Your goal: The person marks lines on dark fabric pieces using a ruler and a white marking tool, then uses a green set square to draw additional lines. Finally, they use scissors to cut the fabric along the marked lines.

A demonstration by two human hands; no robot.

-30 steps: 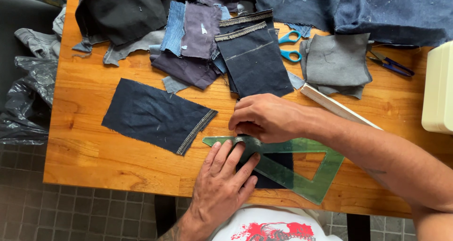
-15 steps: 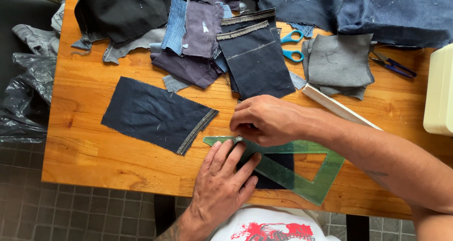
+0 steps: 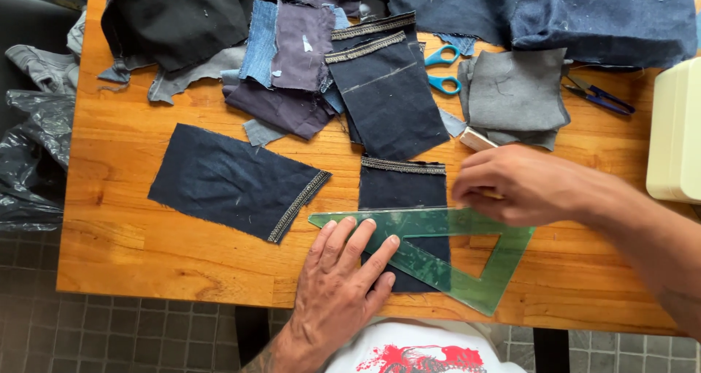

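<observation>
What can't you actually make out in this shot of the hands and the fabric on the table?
Head view only:
- Whether the right hand holds anything: its curled fingers hide it.
- The dark denim piece's lower half: under the green set square and left hand.
- The scissors' blades: under cloth.
- The cream box: cut by the right edge.

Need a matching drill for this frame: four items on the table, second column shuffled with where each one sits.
Things:
1. left hand
2. right hand
3. blue-handled scissors
4. green set square

Places:
A. between the dark denim stack and the grey cloth, at the far side
B. lying across the dark denim piece near the front edge
C. pressed flat on the set square's left part
D. at the set square's top edge, over its right part

Pairs: 1-C, 2-D, 3-A, 4-B
</observation>
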